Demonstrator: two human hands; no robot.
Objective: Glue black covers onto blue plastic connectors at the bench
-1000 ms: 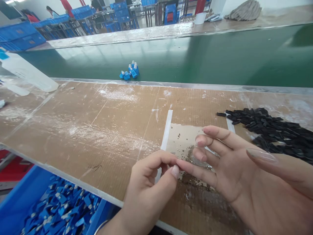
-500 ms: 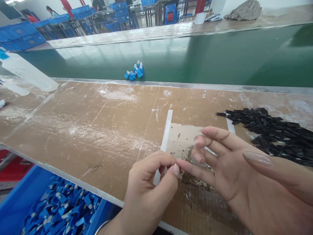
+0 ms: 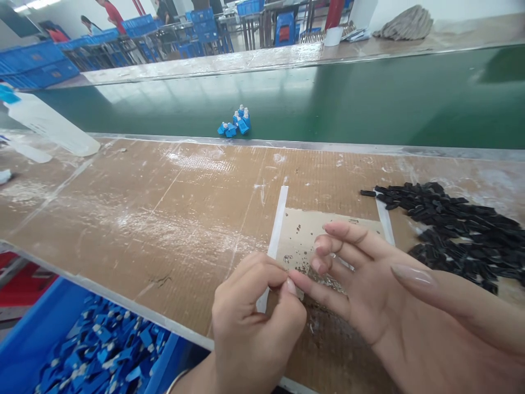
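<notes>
My left hand (image 3: 256,323) is closed in a pinch, thumb against index finger. The tip of my right hand's little finger meets that pinch; whether anything small lies between the fingers is hidden. My right hand (image 3: 394,306) is open, palm turned up, its other fingers loosely curled and its thumb apart. Beneath the hands lies a pale sheet (image 3: 315,221) strewn with small dark and shiny bits. White tape strips (image 3: 279,219) run along its sides. To the right of it spreads a heap of black flat pieces (image 3: 455,224).
A blue bin (image 3: 24,345) at lower left holds many blue parts with white tips (image 3: 102,345). Several similar blue pieces (image 3: 240,123) sit on the green belt (image 3: 369,104) beyond the table. A translucent bottle (image 3: 53,123) leans at left. People and blue crates are in the background.
Both hands have shifted slightly left in the picture, still meeting at the fingertips. The blue pieces on the green belt have moved a little to the right.
</notes>
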